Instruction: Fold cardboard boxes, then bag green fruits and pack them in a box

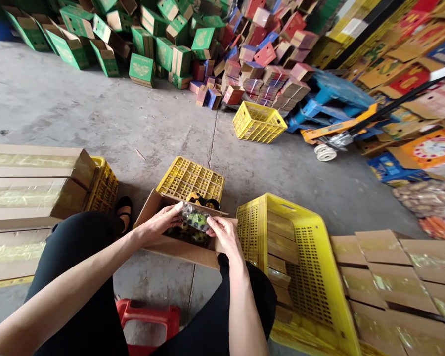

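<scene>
Clear packet (195, 218) sat over open carton (193, 253), long axis roughly left-right. Left grip (165, 218) pinched left end, right grip (224, 233) pinched right end; neither was nearer.

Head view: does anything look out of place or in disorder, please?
Yes: the green boxes lie in a loose heap on the floor, tilted at different angles, while the taped cartons at left lie aligned.

Single head-worn view, facing forward and down, near the open carton (198, 255), floor (170, 118) beyond.
</scene>
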Demonstrator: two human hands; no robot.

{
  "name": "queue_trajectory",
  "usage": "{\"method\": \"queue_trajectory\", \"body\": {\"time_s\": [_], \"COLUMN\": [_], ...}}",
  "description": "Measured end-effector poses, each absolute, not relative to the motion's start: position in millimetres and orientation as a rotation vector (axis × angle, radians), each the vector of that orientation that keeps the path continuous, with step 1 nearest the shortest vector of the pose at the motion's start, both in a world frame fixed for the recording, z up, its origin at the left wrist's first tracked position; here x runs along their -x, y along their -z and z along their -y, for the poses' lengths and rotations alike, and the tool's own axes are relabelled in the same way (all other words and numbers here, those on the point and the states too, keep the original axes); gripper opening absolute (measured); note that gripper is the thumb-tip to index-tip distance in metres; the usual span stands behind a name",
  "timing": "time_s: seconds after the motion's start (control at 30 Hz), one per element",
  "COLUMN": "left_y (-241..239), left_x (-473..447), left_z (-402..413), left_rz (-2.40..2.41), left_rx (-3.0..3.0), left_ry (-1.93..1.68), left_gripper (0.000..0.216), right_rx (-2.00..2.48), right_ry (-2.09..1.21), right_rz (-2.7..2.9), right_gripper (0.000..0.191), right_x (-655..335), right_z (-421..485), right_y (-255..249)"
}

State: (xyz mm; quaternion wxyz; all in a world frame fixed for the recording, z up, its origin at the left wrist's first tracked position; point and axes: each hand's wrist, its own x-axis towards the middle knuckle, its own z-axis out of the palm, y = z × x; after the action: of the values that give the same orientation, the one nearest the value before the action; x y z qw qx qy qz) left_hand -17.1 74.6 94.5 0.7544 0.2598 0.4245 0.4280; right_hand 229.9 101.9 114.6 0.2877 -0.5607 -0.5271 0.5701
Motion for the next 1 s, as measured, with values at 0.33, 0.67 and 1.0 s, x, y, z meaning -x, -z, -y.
{"method": "queue_trajectory", "body": {"time_s": [0.33, 0.67, 1.0], "left_y": [-103.8, -98.1, -98.1], "left_x": [16.7, 12.8, 12.1], "left_z": [-65.1, -67.5, -66.4], "left_rz": [-0.895, -1.030, -0.982], "left_rx": [-0.625, -0.568, -0.585], "left_ry": [-0.784, -0.927, -0.902], "left_gripper": [0.053, 0.044, 0.055], "right_rx": [1.522, 1.403, 1.455], "right_ry": [-1.376, -1.531, -1.644], "right_rz": [1.667, 1.349, 1.086], "right_gripper": [0.055, 0.041, 0.042], "right_x": [-231.0, -225.9, -225.7], "right_z": [-99.1, -101.8, -100.9], "right_y": [-124.0, -124.3, -123.4]}}
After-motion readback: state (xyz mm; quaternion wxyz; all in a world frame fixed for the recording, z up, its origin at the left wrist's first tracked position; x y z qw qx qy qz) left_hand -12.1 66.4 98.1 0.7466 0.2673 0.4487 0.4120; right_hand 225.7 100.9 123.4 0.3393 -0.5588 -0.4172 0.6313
